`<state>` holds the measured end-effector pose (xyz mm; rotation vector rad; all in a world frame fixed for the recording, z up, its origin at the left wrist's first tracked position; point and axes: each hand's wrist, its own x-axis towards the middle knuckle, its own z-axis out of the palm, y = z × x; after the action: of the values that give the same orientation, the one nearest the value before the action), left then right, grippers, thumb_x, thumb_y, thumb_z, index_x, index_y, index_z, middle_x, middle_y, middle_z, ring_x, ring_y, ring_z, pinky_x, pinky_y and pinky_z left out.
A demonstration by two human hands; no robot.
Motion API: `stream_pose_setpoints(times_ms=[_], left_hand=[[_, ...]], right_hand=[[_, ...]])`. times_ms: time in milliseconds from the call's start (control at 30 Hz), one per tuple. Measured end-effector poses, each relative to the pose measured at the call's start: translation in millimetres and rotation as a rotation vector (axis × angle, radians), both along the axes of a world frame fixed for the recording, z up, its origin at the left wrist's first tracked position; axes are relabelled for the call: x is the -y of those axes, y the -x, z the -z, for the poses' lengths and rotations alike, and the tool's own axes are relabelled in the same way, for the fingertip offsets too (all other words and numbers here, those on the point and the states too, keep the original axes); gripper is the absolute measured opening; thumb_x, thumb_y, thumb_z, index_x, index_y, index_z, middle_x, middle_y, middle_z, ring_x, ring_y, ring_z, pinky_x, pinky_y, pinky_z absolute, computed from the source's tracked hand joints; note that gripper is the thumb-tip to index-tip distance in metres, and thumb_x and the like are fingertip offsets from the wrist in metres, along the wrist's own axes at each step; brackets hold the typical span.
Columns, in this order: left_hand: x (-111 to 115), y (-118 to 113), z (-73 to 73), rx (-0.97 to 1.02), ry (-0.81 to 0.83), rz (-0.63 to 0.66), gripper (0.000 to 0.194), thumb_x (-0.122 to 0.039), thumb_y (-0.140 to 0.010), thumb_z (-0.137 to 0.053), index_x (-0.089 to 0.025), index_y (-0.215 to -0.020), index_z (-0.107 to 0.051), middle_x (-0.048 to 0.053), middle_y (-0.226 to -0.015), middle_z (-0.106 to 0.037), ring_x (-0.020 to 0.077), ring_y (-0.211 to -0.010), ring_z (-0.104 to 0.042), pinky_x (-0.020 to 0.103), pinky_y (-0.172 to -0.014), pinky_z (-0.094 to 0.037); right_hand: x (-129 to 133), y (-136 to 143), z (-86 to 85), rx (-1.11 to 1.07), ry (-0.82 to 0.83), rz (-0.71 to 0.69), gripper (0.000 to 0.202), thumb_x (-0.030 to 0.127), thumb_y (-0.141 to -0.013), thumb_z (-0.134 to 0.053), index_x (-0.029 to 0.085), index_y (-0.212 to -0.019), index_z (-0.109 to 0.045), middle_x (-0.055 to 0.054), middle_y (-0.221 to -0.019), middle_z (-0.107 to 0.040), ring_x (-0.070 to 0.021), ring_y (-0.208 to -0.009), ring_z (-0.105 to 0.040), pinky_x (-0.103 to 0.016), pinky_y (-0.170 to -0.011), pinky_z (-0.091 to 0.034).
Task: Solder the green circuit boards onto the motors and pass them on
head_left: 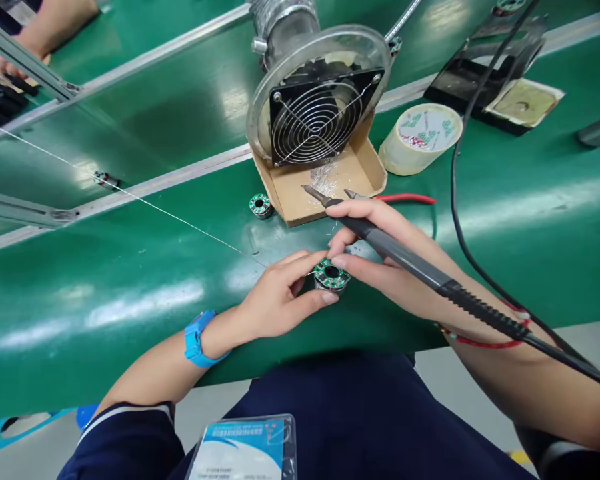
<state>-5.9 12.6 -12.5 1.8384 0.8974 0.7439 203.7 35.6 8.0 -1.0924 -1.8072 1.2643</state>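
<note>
My left hand (pixel 275 300) is closed around a small round metal part with a green ring-shaped circuit board (pixel 324 275) on top, held upright at the table. A thin pale wire (pixel 195 228) runs from the far left to this hand, and a short end of it shows by the board. In my right hand (pixel 405 280) lies a dark soldering iron (pixel 400 248), its tip pointing up and left, away from the board. The thumb and a finger of that hand touch the board's edge. Beyond the hands sits a second round part with a green board (pixel 260 205).
A fan with a wire guard (pixel 316 120) stands over a cardboard tray (pixel 300 210) holding wire clippings. Red-handled pliers (pixel 405 198), a tape roll (pixel 403 150) and an iron stand with a sponge (pixel 525 103) lie to the right. A black cable (pixel 457 220) hangs there. Another person's hand (pixel 5 63) works far left.
</note>
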Motion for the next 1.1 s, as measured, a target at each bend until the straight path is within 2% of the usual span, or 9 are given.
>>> stream_pose_setpoints(times_ms=[133,233,433,567,700,833,967,1100], left_hand=[[-1,0,0.0,-0.002,-0.019,0.01,0.042,-0.04,-0.092,-0.067,-0.013,-0.125,-0.064,-0.003,-0.076,-0.047,0.0071,-0.061,-0.041,0.021,-0.055,-0.033],[-1,-1,1.1,-0.006,-0.041,-0.01,0.041,-0.039,-0.092,-0.067,-0.013,-0.123,-0.064,-0.004,-0.074,-0.046,0.0079,-0.062,-0.042,0.022,-0.056,-0.034],[-1,-2,2.6,0.011,-0.048,-0.015,0.042,-0.042,-0.092,-0.066,-0.015,-0.125,-0.065,-0.003,-0.072,-0.046,0.0092,-0.062,-0.041,0.022,-0.057,-0.034],[-2,0,3.1,0.024,-0.04,0.009,0.043,-0.043,-0.092,-0.066,-0.017,-0.125,-0.065,-0.004,-0.071,-0.045,0.0092,-0.061,-0.041,0.023,-0.058,-0.035],[-2,3,7.1,0.051,0.014,0.028,0.046,-0.038,-0.091,-0.069,-0.018,-0.132,-0.062,-0.003,-0.073,-0.048,0.0077,-0.059,-0.04,0.022,-0.058,-0.035],[-3,5,10.1,0.061,0.118,0.046,0.046,-0.04,-0.092,-0.067,-0.02,-0.132,-0.062,-0.001,-0.081,-0.053,0.0069,-0.059,-0.04,0.021,-0.054,-0.035],[-4,6,8.3,0.084,0.148,0.082,0.049,-0.045,-0.091,-0.067,-0.019,-0.133,-0.061,0.001,-0.084,-0.055,0.0059,-0.058,-0.039,0.02,-0.053,-0.035],[-5,6,4.7,0.086,0.146,0.099,0.048,-0.046,-0.092,-0.065,-0.02,-0.132,-0.061,0.0,-0.083,-0.055,0.0059,-0.058,-0.039,0.02,-0.053,-0.035]], right_hand=[[-1,7,-2.6,-0.002,0.027,0.001,0.039,0.013,-0.087,-0.058,0.024,-0.124,-0.05,0.003,-0.084,-0.064,-0.0084,-0.074,-0.062,-0.021,-0.069,-0.053],[1,10,-2.5,-0.057,-0.005,-0.015,0.035,0.013,-0.089,-0.056,0.023,-0.122,-0.048,0.003,-0.083,-0.061,-0.0065,-0.069,-0.059,-0.019,-0.062,-0.05],[5,10,-1.9,-0.071,-0.061,0.051,0.033,0.013,-0.089,-0.056,0.023,-0.119,-0.046,0.006,-0.078,-0.058,-0.0079,-0.067,-0.057,-0.024,-0.066,-0.05],[4,8,-0.9,-0.048,-0.125,-0.026,0.034,0.017,-0.091,-0.055,0.023,-0.123,-0.045,0.005,-0.083,-0.058,-0.0074,-0.068,-0.057,-0.023,-0.066,-0.049],[1,9,-2.5,0.011,-0.203,-0.049,0.028,0.013,-0.087,-0.05,0.023,-0.114,-0.048,0.005,-0.079,-0.057,-0.0085,-0.067,-0.057,-0.024,-0.067,-0.048],[-1,12,-4.1,0.033,-0.186,-0.058,0.028,0.014,-0.087,-0.047,0.021,-0.114,-0.049,0.004,-0.075,-0.057,-0.0097,-0.064,-0.056,-0.025,-0.064,-0.047],[-1,13,-3.2,-0.006,-0.215,-0.028,0.03,0.013,-0.085,-0.049,0.022,-0.114,-0.049,0.006,-0.07,-0.058,-0.0094,-0.06,-0.055,-0.025,-0.061,-0.046],[3,9,-5.6,0.073,-0.183,-0.012,0.034,0.016,-0.089,-0.053,0.025,-0.121,-0.049,0.004,-0.079,-0.062,-0.0099,-0.067,-0.059,-0.026,-0.067,-0.049]])
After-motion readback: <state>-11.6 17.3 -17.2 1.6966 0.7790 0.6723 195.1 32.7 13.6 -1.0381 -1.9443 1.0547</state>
